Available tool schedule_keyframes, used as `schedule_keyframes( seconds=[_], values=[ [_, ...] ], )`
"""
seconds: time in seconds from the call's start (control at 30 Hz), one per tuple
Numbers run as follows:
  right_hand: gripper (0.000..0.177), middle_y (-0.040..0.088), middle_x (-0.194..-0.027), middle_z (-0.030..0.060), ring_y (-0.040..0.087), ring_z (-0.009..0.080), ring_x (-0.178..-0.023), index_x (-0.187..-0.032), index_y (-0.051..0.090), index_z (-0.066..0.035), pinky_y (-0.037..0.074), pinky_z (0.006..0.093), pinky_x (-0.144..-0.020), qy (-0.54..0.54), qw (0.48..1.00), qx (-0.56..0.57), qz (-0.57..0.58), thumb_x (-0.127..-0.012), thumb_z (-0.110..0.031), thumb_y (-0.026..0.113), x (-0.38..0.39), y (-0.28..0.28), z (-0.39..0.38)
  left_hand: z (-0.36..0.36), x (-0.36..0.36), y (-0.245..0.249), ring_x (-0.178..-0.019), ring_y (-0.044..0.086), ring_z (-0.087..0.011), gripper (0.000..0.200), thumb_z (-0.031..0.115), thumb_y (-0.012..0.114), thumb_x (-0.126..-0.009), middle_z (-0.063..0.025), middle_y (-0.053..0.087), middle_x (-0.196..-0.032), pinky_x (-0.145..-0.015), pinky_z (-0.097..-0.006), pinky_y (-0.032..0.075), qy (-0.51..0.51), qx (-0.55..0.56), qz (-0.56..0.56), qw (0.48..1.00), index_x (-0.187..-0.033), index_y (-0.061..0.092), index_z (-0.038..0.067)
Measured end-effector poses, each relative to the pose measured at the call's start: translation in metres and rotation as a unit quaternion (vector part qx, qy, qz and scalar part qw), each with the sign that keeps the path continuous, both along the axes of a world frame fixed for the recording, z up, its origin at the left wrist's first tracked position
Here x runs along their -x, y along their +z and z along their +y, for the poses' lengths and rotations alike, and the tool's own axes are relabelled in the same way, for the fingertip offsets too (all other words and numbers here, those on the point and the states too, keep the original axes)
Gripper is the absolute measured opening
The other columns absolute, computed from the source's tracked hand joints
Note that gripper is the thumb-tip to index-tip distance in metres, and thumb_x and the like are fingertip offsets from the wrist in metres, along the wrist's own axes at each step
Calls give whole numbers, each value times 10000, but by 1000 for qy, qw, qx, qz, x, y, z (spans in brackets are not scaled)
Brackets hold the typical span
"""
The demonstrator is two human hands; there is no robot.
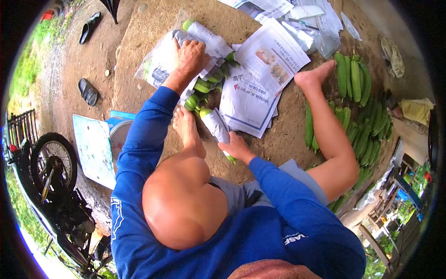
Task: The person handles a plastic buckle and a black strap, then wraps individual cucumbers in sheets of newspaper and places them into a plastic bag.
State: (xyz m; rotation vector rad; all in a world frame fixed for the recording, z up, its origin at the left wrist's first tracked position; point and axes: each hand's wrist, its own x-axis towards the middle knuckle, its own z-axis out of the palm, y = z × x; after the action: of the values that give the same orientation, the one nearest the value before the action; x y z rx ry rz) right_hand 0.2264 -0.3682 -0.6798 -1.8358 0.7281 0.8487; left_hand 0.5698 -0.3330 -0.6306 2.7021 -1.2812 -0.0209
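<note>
My right hand (238, 147) is closed around a luffa gourd wrapped in newspaper (215, 125), its green ends poking out at both sides. Up and to the left, my left hand (190, 56) lies with bent fingers on a clear plastic bag (160, 55), gripping it. Inside the bag are paper-wrapped gourds, one of them with a pale green tip (187, 24) at the top. Green gourd ends (203, 86) stick out of the bag's lower side, by my foot. Loose newspaper sheets (248, 100) lie just right of the wrapped gourd.
A large heap of unwrapped luffa gourds (369, 123) spreads on the ground beyond my right leg. More newspaper and plastic bags (320, 42) lie at the top. On the left are a blue-and-white container (93, 146), black sandals (88, 91) and a motorbike (53, 162).
</note>
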Motion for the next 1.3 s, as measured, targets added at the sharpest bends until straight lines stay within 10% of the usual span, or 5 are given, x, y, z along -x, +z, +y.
schedule_keyframes(
  seconds=[0.37, 0.63, 1.1, 1.23, 1.3],
  values=[
    [557, 679, -1135, 212, 665, 289, -1025, -1256, 589, 23, 505, 384, -902, -47, 982, -20, -184, -860, -350, 704, -6, 118, -130, -10, 0, 10, -983, 681, -314, 218, 331, 632, -922, -71, 699, -987, -983, -757, 281, 60, 105, 135, 983, -883, 649, 117],
    [665, 624, -1221, 304, 598, 435, -1152, -1304, 560, 67, 469, 453, -996, 82, 952, 172, -240, -876, -432, 660, -146, 76, -156, -9, 1, -5, -1234, 593, -299, 231, 355, 626, -955, -67, 599, -1374, -1031, -807, 147, 60, 153, 134, 977, -1057, 716, 169],
    [154, 655, -958, 293, 627, 494, -937, -1090, 489, -18, 500, 576, -799, 40, 872, 224, -434, -956, -92, 465, -288, -7, -119, -16, 3, 7, -1151, 629, -257, 212, 314, 609, -935, -43, 687, -1137, -1017, -807, 167, 65, 36, 153, 985, -1036, 661, 134],
    [212, 648, -1007, 289, 624, 455, -977, -945, 607, 5, 486, 553, -845, -26, 892, 180, -413, -963, -142, 455, -269, -10, -108, 1, -14, -95, -1025, 640, -409, 366, 290, 724, -811, -203, 685, -1063, -1020, -539, 413, 20, 177, 16, 984, -1041, 647, 16],
    [103, 623, -829, 244, 611, 440, -806, -868, 607, -7, 477, 540, -702, 61, 881, 262, -390, -810, -89, 583, -235, -3, -124, -10, -7, -37, -986, 643, -372, 328, 202, 711, -841, -185, 689, -1073, -944, -495, 454, 40, 163, 260, 951, -1106, 673, 12]
  ],
)
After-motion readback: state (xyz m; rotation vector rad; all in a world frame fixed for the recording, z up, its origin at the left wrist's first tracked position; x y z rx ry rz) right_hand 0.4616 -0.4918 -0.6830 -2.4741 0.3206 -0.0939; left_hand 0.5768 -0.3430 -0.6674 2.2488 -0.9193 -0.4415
